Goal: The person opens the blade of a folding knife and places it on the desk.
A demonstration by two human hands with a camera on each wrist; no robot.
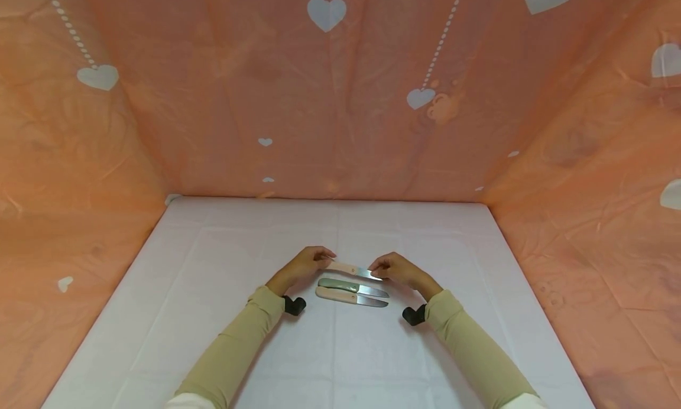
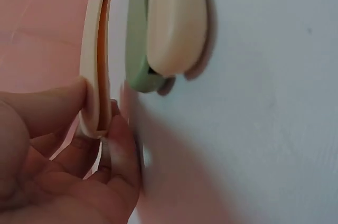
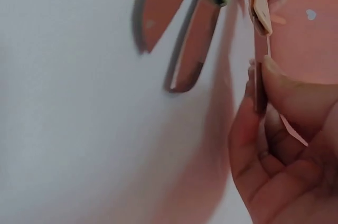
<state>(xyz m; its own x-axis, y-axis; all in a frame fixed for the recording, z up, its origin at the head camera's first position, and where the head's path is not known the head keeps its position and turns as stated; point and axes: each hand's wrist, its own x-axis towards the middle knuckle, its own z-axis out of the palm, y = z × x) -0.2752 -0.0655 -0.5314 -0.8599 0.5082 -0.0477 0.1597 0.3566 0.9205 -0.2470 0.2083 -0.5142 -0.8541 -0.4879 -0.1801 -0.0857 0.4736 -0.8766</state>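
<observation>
A folding knife (image 1: 343, 268) with a beige handle and its blade out is held between both hands. My left hand (image 1: 305, 267) pinches the handle's end; in the left wrist view a slot runs along that handle (image 2: 95, 55). The blade's tip end is pinched between thumb and fingers of my right hand (image 1: 401, 270), and the blade (image 3: 260, 89) shows in the right wrist view. Just nearer to me, a green-handled folding knife (image 1: 340, 285) and another beige-handled one (image 1: 336, 294) lie side by side, blades out and pointing right.
White cloth (image 1: 239, 362) covers the table. Orange curtains with white hearts hang behind the table (image 1: 372, 161) and along both sides. Black wrist mounts (image 1: 295, 305) sit on both forearms, close to the tabletop.
</observation>
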